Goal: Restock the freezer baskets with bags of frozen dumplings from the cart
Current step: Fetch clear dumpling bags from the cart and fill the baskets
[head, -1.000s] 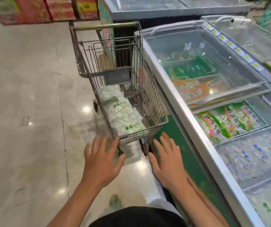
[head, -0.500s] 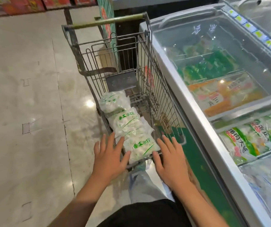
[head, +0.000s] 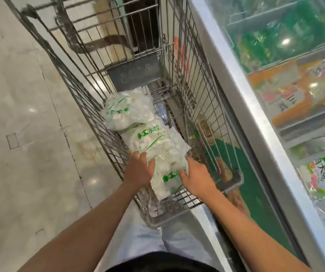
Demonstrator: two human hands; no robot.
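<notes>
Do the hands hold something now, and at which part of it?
Both hands are on the nearest dumpling bag in the cart: left hand on its left edge, right hand on its right edge. Whether the fingers actually grip it cannot be told.
</notes>
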